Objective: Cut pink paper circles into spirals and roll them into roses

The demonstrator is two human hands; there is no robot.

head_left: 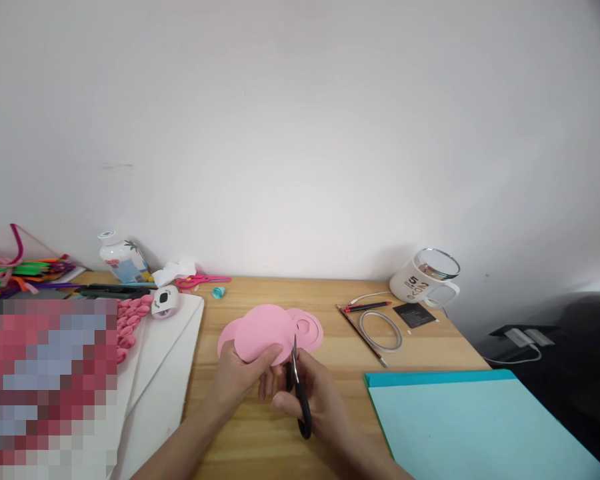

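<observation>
My left hand [243,373] pinches a round pink paper [264,332] near its lower edge, thumb on top. In my right hand [317,393] is a pair of scissors [304,403] with black handles, blades pointing up at the paper's right edge. Whether the blades are apart or closed on the paper I cannot make out. Behind the held paper lie more pink paper pieces: a rounded one [226,337] at the left, and one with a spiral or ring cut [307,327] at the right, partly hidden by the scissors and my hand.
At right stand a white mug [415,279], a coiled white cable [380,331], pencils [365,337], a black card [416,315] and light blue paper sheets [460,427]. Along the left are pink scissors [200,281], a teal cap [219,292], a white bottle [124,259] and pipe cleaners [25,270].
</observation>
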